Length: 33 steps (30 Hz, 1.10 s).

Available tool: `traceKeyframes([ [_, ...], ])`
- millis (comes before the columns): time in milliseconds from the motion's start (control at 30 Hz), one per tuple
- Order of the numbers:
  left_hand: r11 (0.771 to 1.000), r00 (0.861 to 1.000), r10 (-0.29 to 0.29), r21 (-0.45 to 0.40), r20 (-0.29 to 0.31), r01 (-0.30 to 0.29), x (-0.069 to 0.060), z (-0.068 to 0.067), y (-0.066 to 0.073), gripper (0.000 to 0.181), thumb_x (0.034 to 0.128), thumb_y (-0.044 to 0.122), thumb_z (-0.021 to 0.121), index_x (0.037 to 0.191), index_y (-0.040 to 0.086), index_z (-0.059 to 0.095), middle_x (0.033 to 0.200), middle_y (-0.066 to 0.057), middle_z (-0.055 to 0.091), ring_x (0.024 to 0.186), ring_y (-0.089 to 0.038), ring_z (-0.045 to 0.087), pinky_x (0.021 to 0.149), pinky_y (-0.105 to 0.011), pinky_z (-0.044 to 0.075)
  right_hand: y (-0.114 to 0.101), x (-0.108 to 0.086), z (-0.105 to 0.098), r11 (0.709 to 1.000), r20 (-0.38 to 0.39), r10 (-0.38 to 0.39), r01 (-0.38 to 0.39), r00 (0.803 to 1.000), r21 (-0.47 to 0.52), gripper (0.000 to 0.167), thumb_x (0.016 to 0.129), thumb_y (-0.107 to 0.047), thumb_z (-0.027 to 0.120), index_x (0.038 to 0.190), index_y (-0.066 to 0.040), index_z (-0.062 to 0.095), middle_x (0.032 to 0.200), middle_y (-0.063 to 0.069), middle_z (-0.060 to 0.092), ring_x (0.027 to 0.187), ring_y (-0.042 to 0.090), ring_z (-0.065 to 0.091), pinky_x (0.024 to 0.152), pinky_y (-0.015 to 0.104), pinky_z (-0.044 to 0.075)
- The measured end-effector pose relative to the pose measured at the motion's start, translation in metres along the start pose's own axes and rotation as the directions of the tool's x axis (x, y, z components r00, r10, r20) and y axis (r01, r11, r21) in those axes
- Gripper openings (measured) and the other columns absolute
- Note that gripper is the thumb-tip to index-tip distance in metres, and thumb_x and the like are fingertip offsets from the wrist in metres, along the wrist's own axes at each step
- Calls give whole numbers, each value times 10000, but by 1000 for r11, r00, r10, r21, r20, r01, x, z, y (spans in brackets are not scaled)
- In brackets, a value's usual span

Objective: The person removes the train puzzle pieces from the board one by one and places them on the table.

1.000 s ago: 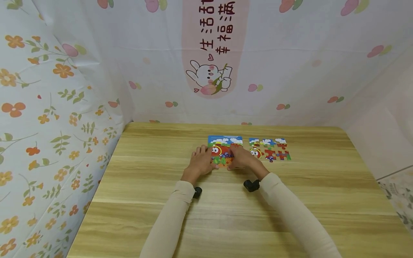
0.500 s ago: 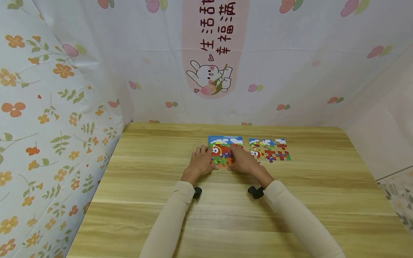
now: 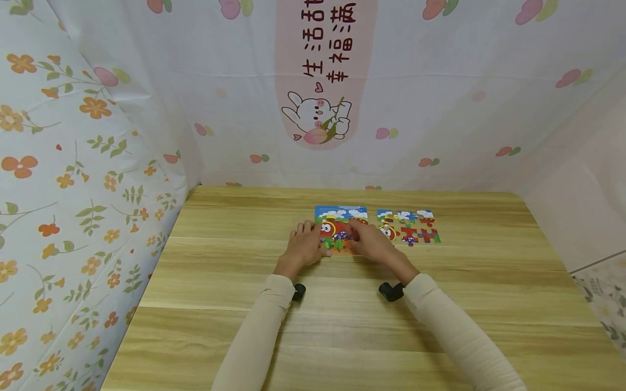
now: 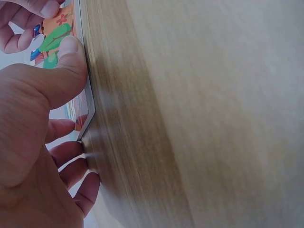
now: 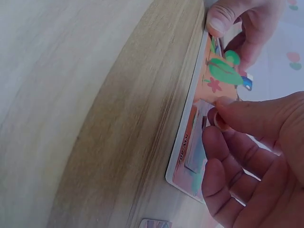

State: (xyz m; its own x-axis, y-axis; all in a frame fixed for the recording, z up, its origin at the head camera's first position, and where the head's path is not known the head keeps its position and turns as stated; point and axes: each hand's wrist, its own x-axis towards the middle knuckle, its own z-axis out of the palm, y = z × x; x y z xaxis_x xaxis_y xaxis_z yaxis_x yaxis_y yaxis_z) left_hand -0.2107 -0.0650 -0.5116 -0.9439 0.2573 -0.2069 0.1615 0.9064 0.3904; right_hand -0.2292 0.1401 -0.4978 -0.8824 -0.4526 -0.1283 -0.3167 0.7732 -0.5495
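A jigsaw board (image 3: 340,213) with a cartoon picture of red figures under a blue sky lies far back on the table. On its left front corner rests my left hand (image 3: 304,244), the thumb on top near the front edge and the other fingers spread round the left side. My right hand (image 3: 375,243) is over the board's right part. In the right wrist view its thumb and forefinger pinch an orange puzzle piece (image 5: 216,89) with a green plant on it, tilted over the board. The bare board shows printing beneath that piece.
Right of the board lie several loose puzzle pieces (image 3: 409,233) in rough rows. One piece (image 5: 156,223) shows at the bottom of the right wrist view. The wooden table (image 3: 342,326) ends at a printed curtain (image 3: 235,108) behind.
My right wrist and forearm have shifted a little right and towards me, and the right fingertips have drawn back slightly. My left hand keeps its place on the board.
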Motion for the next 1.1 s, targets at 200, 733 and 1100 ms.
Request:
traceKeyframes([
  [200,1000,1000,0,1,5,0,0,0,0,827,896,454,703,1541,97,329,1444,-124,365,1289,-305,343,996,-418,313,2,-1,0,1000,-7,-19,19,1000,22,146,925,-48,679,983,-80,549,815,44,576,708,192,517,642,311,416],
  [733,1000,1000,8,1,14,-8,-1,2,0,833,905,464,690,1554,101,316,1471,-122,344,1327,-307,323,1045,-429,303,19,-14,-17,990,-17,13,-10,1000,139,179,995,-56,568,1165,-35,621,906,77,668,743,175,586,642,321,466],
  [1100,1000,1000,8,-4,9,-8,-1,0,0,844,902,457,697,1555,87,312,1450,-129,360,1309,-309,333,1038,-431,304,50,-29,-35,966,11,69,-70,998,250,146,1001,-44,558,1124,5,619,940,115,650,829,213,615,716,323,500],
])
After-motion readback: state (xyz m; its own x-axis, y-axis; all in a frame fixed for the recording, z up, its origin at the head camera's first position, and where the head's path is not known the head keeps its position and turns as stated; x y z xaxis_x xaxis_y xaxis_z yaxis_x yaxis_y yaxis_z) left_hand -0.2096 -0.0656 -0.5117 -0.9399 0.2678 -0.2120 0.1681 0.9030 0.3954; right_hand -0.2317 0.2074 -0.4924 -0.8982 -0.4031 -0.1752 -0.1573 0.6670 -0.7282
